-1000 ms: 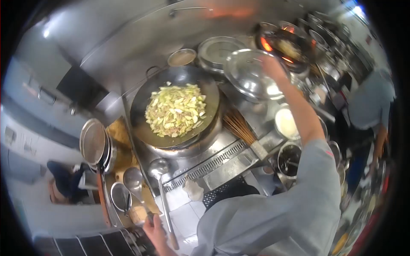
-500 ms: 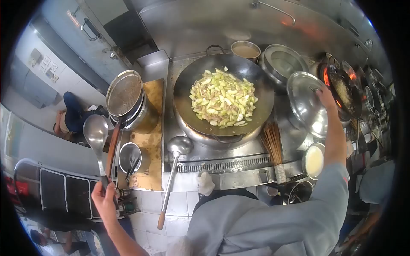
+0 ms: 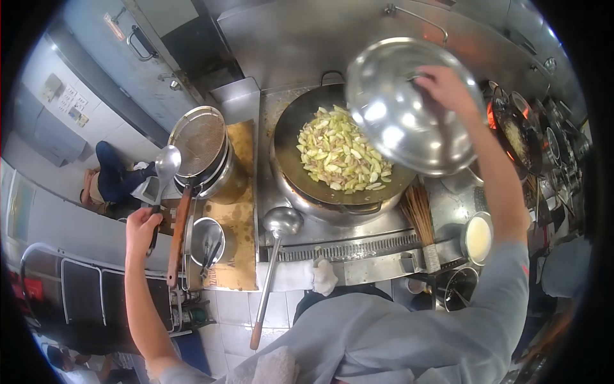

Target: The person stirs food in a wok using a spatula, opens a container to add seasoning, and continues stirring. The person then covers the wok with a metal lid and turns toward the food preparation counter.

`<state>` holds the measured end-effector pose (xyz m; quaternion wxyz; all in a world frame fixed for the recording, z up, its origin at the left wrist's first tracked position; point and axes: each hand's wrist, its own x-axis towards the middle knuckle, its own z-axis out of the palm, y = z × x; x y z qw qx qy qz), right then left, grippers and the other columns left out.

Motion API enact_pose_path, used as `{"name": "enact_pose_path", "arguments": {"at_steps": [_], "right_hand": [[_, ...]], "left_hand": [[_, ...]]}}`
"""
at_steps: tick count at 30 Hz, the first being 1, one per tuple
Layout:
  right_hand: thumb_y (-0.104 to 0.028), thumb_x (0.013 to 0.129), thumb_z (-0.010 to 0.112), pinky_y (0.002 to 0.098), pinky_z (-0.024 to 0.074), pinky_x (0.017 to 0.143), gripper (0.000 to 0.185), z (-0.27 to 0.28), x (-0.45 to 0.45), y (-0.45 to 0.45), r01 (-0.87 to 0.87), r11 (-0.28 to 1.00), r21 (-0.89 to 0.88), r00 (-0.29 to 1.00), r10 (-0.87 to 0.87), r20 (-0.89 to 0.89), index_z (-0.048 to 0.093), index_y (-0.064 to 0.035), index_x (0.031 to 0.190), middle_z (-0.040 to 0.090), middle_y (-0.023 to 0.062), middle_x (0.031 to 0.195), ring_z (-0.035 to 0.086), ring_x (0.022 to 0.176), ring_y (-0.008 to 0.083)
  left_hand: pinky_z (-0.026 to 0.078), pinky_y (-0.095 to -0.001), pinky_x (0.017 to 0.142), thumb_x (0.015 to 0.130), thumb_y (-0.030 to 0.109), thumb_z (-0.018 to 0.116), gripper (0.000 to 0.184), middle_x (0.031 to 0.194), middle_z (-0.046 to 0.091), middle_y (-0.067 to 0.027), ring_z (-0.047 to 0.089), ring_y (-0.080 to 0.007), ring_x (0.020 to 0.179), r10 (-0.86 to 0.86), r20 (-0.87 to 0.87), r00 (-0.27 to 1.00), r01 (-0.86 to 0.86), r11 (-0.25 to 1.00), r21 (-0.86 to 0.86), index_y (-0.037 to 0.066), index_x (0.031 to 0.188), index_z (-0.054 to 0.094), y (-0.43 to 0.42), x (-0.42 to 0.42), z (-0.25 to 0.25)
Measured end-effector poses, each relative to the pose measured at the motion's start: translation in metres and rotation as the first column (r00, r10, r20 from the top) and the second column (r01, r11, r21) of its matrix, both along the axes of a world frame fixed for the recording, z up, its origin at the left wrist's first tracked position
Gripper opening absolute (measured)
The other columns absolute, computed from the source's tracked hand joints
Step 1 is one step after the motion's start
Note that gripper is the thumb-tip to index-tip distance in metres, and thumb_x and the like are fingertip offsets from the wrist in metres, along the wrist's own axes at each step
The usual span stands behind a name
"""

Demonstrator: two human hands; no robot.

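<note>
My right hand (image 3: 446, 86) grips the knob of a large silver lid (image 3: 390, 121), which is up in the air over the right side of the wok (image 3: 286, 153). Chopped pale-green vegetables mixed with bits of meat (image 3: 336, 153) are heaped in the wok; the lid hides part of its right rim. Off to the left, my left hand (image 3: 142, 230) is closed round the dark handle of a metal serving spoon (image 3: 168, 161). The spoon's bowl points up, in front of the strainer (image 3: 199, 139).
A long-handled ladle (image 3: 283, 222) lies across the stove's front edge. To its right are a bamboo brush (image 3: 419, 214) and a bowl of pale liquid (image 3: 478, 239). A metal cup with utensils (image 3: 207, 240) stands left. Flames glow by another wok (image 3: 513, 137). Another person (image 3: 109, 176) is at far left.
My right hand has lifted the lid and carried it left, from beside the wok to over its right part. My left hand has risen with the spoon.
</note>
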<state>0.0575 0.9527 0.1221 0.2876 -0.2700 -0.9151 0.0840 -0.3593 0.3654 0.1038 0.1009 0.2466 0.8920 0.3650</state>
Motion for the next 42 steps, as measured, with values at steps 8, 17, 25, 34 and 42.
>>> {"name": "enact_pose_path", "arguments": {"at_steps": [8, 17, 25, 34, 42], "right_hand": [[-0.022, 0.086, 0.072, 0.0390, 0.0507, 0.090, 0.033, -0.097, -0.142, -0.052, -0.257, 0.902, -0.348, 0.938, 0.319, 0.135, 0.071, -0.0055, 0.115, 0.071, 0.0188, 0.108, 0.068, 0.099, 0.0338], [-0.025, 0.087, 0.073, 0.0407, 0.0498, 0.095, 0.037, -0.144, -0.164, -0.051, -0.135, 0.883, -0.450, 0.941, 0.257, 0.221, 0.070, -0.0055, 0.119, 0.070, 0.0196, 0.116, 0.066, 0.109, 0.0334], [-0.028, 0.088, 0.074, 0.0412, 0.0490, 0.096, 0.039, -0.168, -0.160, -0.038, -0.128, 0.868, -0.479, 0.946, 0.252, 0.203, 0.070, -0.0070, 0.120, 0.068, 0.0206, 0.120, 0.064, 0.113, 0.0339], [-0.031, 0.085, 0.076, 0.0410, 0.0484, 0.096, 0.038, -0.171, -0.162, -0.023, -0.190, 0.866, -0.462, 0.906, 0.336, 0.258, 0.072, -0.0064, 0.114, 0.069, 0.0190, 0.113, 0.064, 0.108, 0.0342], [-0.026, 0.086, 0.074, 0.0328, 0.0463, 0.090, 0.057, -0.043, -0.078, -0.134, -0.337, 0.909, -0.245, 0.941, 0.318, -0.114, 0.058, -0.0057, 0.137, 0.058, 0.0131, 0.120, 0.057, 0.107, 0.0257]], "left_hand": [[0.042, -0.0266, 0.054, 0.081, 0.014, 0.068, 0.020, 0.069, 0.062, -0.0005, 0.055, -0.0084, 0.058, -0.001, 0.060, 0.998, 0.001, 1.000, 0.005, -0.004, 0.088, 0.069, 0.019, -0.029, -0.022], [0.038, -0.0267, 0.053, 0.081, 0.013, 0.066, 0.016, 0.063, 0.055, 0.0026, 0.050, -0.0070, 0.056, 0.042, 0.103, 0.994, -0.048, 0.998, 0.051, 0.003, 0.069, 0.062, 0.027, -0.018, -0.026], [0.039, -0.0269, 0.051, 0.080, 0.015, 0.066, 0.016, 0.063, 0.057, 0.0008, 0.051, -0.0080, 0.055, 0.040, 0.074, 0.996, -0.042, 0.999, 0.020, 0.002, 0.071, 0.064, 0.037, -0.032, -0.036], [0.041, -0.0283, 0.056, 0.081, 0.018, 0.068, 0.017, 0.068, 0.062, -0.0018, 0.056, -0.0102, 0.061, 0.011, 0.082, 0.997, -0.009, 1.000, -0.021, 0.001, 0.079, 0.070, 0.046, -0.037, -0.043], [0.048, -0.0305, 0.065, 0.079, 0.021, 0.070, 0.028, 0.078, 0.069, -0.0085, 0.062, -0.0149, 0.070, 0.001, -0.015, 1.000, -0.003, 0.992, -0.127, -0.003, 0.092, 0.074, 0.046, -0.059, -0.061]]}}
